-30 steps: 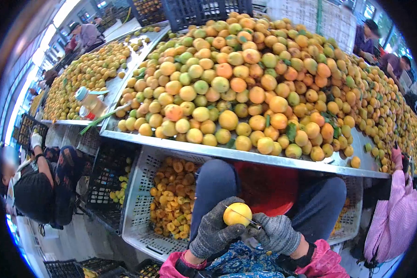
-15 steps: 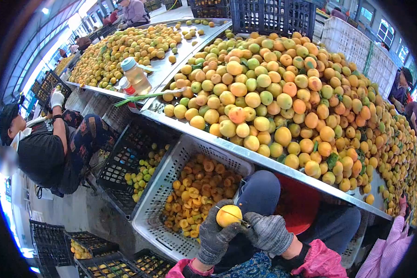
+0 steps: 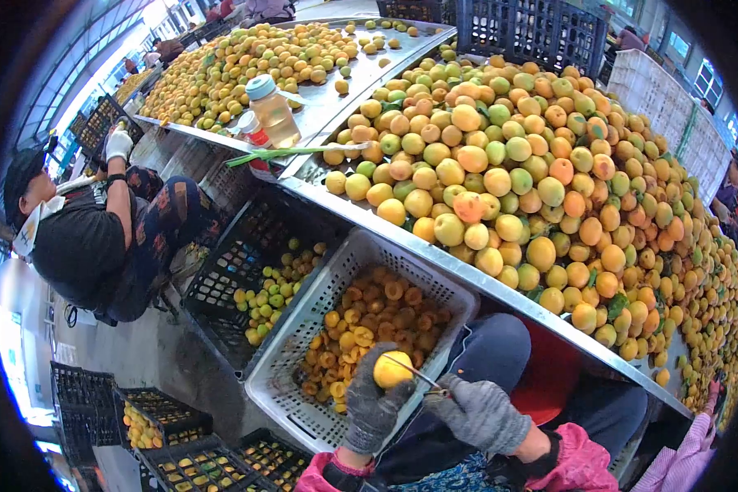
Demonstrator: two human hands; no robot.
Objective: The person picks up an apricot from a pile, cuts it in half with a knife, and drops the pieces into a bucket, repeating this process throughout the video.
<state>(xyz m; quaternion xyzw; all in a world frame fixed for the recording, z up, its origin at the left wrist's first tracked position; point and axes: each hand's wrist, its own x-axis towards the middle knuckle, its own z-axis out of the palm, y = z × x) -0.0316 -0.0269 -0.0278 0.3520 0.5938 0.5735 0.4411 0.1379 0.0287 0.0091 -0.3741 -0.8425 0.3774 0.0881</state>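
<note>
My left hand (image 3: 371, 407), in a dark grey knit glove, is closed around a yellow apricot (image 3: 392, 373). A thin-bladed knife (image 3: 419, 376) sits in my right hand (image 3: 485, 418), which wears a lighter grey glove. Its blade points left and lies against the upper part of the fruit in this view. Both hands are above my lap. Just beyond my left hand stands a light grey perforated crate (image 3: 262, 394) with apricot halves (image 3: 344, 340) in it.
Whole apricots (image 3: 500, 172) are heaped on a metal-edged table (image 3: 500, 287). A black crate (image 3: 213, 287) of greenish fruit adjoins the grey one. Between my legs shows a red container (image 3: 544, 373). A bottle (image 3: 272, 111) stands by the table's corner; a co-worker (image 3: 82, 238) sits left.
The view has shifted, so the surroundings appear further right. The knife blade has gone from lying across the apricot's middle to its upper edge, and my right hand has drawn slightly away.
</note>
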